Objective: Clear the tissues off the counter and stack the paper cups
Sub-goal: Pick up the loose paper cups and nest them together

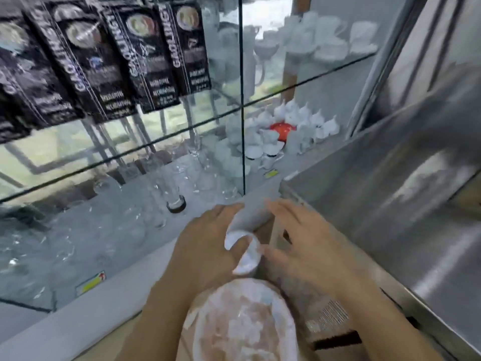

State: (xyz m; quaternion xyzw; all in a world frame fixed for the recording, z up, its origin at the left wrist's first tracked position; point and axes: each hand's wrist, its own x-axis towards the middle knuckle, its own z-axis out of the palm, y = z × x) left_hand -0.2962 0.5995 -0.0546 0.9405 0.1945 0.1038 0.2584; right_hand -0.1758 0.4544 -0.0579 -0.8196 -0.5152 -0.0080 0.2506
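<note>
While left hand wraps grip around stack of paper cups, tilted over counter, right hand hovers beside, fingers spread, likely steadying. Tissues: none discernible.

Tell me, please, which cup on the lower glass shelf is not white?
The red cup, at the back right of the lower shelf; the white cups crowd around it and partly hide it.

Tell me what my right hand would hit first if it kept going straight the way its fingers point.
Probably the white paper cup that the left hand holds: the right hand points left toward it, fingers already near its rim. Motion blur leaves depth and contact uncertain.
</note>
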